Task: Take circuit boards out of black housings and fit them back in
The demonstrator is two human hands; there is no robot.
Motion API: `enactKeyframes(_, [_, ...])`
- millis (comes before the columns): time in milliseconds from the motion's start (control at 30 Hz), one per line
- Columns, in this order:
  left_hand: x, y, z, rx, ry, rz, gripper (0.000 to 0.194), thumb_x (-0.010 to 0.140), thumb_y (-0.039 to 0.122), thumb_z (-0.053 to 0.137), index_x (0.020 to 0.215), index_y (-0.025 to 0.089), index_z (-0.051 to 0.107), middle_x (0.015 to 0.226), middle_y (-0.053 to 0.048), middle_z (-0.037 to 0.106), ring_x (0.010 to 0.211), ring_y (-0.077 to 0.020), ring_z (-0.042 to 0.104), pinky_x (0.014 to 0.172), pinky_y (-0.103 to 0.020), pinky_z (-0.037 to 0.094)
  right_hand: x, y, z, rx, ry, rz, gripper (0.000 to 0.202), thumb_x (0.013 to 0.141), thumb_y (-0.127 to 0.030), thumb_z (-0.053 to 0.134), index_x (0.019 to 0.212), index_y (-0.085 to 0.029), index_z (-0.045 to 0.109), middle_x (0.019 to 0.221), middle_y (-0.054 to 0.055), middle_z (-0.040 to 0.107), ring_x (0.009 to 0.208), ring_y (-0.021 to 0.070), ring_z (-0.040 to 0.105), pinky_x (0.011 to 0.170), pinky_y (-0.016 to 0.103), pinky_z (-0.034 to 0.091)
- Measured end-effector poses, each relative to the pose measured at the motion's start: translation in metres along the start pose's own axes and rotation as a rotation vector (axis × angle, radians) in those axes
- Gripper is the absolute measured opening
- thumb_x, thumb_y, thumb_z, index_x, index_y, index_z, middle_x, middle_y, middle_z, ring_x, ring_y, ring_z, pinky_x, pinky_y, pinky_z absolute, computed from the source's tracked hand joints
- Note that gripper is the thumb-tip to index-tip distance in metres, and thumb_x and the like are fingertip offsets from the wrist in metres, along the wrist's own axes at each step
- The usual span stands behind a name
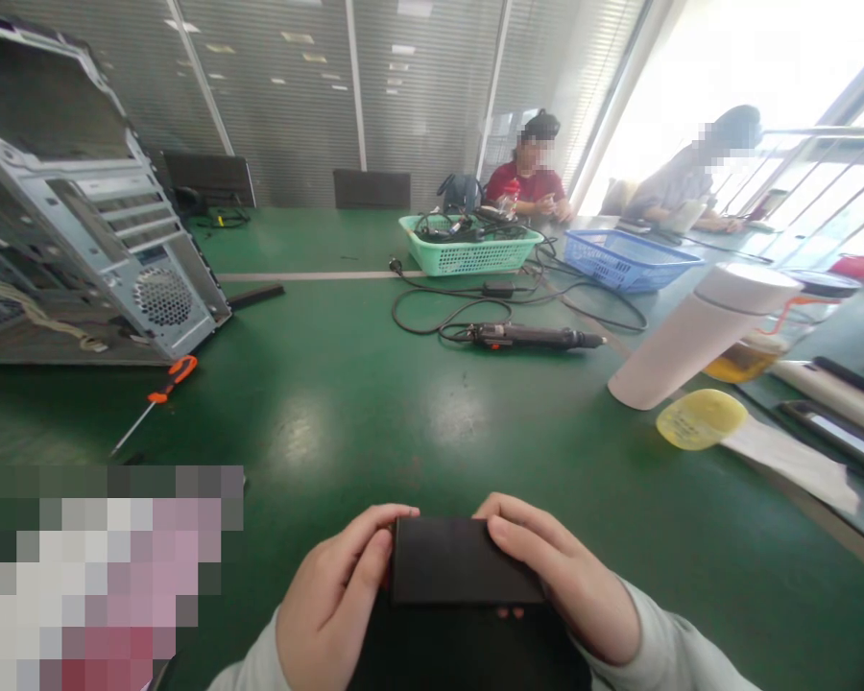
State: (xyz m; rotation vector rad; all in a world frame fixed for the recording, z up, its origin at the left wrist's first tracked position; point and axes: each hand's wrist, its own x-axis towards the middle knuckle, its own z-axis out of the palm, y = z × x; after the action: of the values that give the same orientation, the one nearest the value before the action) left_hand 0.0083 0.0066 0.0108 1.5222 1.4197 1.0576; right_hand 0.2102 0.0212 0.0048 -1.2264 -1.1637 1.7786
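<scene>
Between my two hands is a flat black rectangular box [446, 566], held close to me at the table's near edge. My left hand [338, 585] grips its left end, with the thumb along the side. On the right end, my right hand [568, 576] is wrapped round it, thumb on the top face and some fingertips showing beneath. What the box is, the picture does not tell. An orange-handled screwdriver [159, 395] lies to the left, by an open metal computer case [126, 230]. Farther off lies a black corded electric screwdriver [525, 336].
A green basket [468, 259] of cables and a blue basket [623, 264] stand at the back. On the right are a white tumbler [691, 336], a yellow lid-like object [702, 419] and a glass of amber liquid [749, 355]. Two people sit across the green table [346, 413].
</scene>
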Motion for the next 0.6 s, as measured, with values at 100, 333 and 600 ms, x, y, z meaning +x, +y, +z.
enactKeyframes(100, [0.001, -0.005, 0.0, -0.028, 0.034, -0.003, 0.028, 0.09, 0.033, 0.044, 0.102, 0.028, 0.07, 0.099, 0.001, 0.074, 0.094, -0.0187, 0.065, 0.085, -0.023, 0.044, -0.003, 0.0, 0.0, -0.224, 0.084, -0.222, 0.041, 0.08, -0.055, 0.06, 0.097, -0.017, 0.062, 0.082, 0.004, 0.059, 0.067, 0.0127, 0.054, 0.06, 0.022, 0.046])
enactKeyframes(333, [0.0, -0.006, 0.0, -0.003, 0.066, 0.081, 0.026, 0.089, 0.03, 0.048, 0.105, 0.029, 0.069, 0.107, -0.001, 0.072, 0.099, -0.0186, 0.064, 0.088, -0.025, 0.045, -0.006, 0.007, -0.001, -0.332, 0.097, -0.431, 0.034, 0.092, -0.035, 0.052, 0.125, -0.029, 0.046, 0.115, 0.003, 0.053, 0.101, 0.0131, 0.055, 0.084, 0.02, 0.049])
enactKeyframes(600, [0.001, -0.011, -0.003, 0.032, 0.002, 0.243, 0.028, 0.079, 0.023, 0.065, 0.104, 0.035, 0.066, 0.107, 0.003, 0.072, 0.097, -0.0162, 0.065, 0.074, -0.02, 0.051, -0.012, 0.005, -0.002, -0.547, 0.149, -0.688, 0.042, 0.093, -0.021, 0.049, 0.13, -0.038, 0.039, 0.126, -0.002, 0.046, 0.118, 0.0109, 0.046, 0.089, 0.014, 0.043])
